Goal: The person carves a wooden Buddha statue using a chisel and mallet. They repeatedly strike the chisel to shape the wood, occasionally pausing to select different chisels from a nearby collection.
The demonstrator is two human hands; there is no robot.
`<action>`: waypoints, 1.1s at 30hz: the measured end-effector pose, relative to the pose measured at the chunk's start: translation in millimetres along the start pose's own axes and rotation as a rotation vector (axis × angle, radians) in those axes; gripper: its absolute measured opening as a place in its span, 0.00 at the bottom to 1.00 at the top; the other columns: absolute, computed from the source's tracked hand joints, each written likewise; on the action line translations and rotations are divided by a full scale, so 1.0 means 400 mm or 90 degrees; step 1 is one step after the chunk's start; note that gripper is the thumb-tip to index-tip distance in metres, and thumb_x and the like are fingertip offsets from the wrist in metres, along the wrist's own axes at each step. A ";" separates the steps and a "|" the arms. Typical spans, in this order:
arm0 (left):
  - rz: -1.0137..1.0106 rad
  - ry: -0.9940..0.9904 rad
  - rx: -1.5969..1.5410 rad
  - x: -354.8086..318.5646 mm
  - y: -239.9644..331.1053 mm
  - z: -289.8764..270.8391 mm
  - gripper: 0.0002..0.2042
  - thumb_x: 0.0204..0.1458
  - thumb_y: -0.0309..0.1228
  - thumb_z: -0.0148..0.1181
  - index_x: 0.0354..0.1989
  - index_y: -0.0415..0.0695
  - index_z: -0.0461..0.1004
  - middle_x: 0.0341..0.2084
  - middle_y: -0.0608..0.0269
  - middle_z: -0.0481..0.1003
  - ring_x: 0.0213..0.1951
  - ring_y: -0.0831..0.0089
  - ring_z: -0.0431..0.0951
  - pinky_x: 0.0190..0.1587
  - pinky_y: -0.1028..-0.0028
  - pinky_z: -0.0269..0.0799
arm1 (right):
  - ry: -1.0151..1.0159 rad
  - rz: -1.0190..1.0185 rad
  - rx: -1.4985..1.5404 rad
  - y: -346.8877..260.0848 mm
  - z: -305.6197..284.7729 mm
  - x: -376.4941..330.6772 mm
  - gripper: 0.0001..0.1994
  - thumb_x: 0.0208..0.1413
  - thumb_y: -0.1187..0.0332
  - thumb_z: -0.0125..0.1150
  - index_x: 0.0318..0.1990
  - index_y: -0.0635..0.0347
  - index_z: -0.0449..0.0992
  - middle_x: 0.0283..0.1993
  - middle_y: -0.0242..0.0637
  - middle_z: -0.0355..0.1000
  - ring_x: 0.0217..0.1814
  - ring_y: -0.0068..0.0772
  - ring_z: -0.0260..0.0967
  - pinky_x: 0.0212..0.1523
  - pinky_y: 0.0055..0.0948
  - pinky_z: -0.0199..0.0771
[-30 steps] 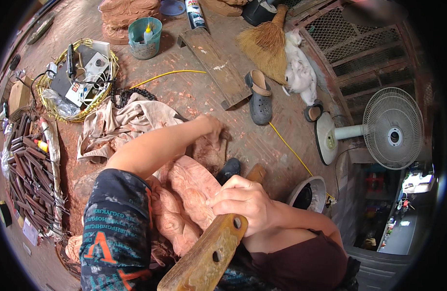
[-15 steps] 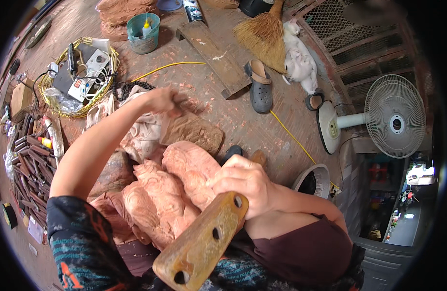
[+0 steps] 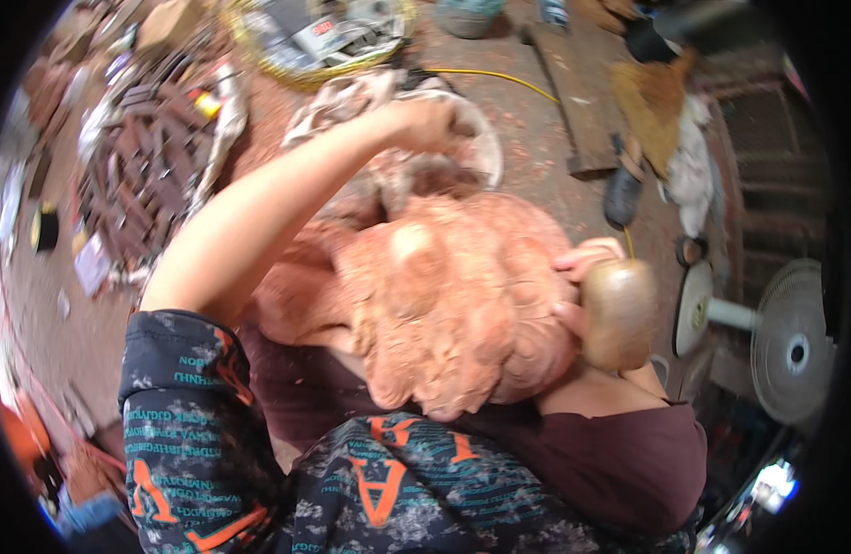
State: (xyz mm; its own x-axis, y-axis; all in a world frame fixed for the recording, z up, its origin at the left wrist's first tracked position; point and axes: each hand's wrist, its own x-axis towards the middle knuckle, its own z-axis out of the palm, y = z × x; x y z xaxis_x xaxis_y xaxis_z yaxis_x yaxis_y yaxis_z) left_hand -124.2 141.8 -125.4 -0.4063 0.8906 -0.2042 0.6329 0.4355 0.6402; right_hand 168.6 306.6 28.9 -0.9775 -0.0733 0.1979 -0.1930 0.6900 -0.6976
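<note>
A large reddish wood carving (image 3: 434,295) with rounded, curling relief lies across my lap. My left hand (image 3: 434,125) is beyond its far edge, over a pale crumpled cloth (image 3: 342,102); motion blurs the fingers, and I cannot make out whether they hold anything. At the carving's right side my right hand (image 3: 587,258) is closed on a yellowish-brown wooden block (image 3: 621,314), seen nearly end-on and smeared. Some right fingertips lie close against the carving's edge; whether they touch it is unclear.
Many dark-handled tools (image 3: 153,157) lie heaped on the floor at left. Beyond the cloth are a coiled yellow cable (image 3: 268,69) and electrical parts. A plank (image 3: 568,102), a clog (image 3: 622,194), a straw broom (image 3: 656,102), a white animal (image 3: 691,166) and a fan (image 3: 795,351) stand or lie to the right.
The view has swung left. The wooden block has moved right, off the carving's front, and turned end-on. My left hand has gone from the brown block to above the cloth. The carving appears turned.
</note>
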 end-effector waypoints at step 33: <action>0.342 0.809 -0.222 -0.659 0.380 0.238 0.16 0.49 0.43 0.71 0.37 0.45 0.78 0.18 0.73 0.58 0.21 0.75 0.61 0.29 0.72 0.65 | -0.305 -0.568 -0.386 -0.347 0.047 0.228 0.17 0.37 0.77 0.74 0.34 0.57 0.71 0.24 0.30 0.62 0.22 0.31 0.62 0.20 0.28 0.61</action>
State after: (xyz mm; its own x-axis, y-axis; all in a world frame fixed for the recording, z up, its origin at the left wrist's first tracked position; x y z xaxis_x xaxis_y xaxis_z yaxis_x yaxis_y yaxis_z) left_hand 141.8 -14.2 -45.0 -0.5962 0.1316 0.7919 0.7812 -0.1324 0.6101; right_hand 104.7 190.6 130.6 -0.4739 -0.8768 0.0818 -0.8786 0.4770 0.0233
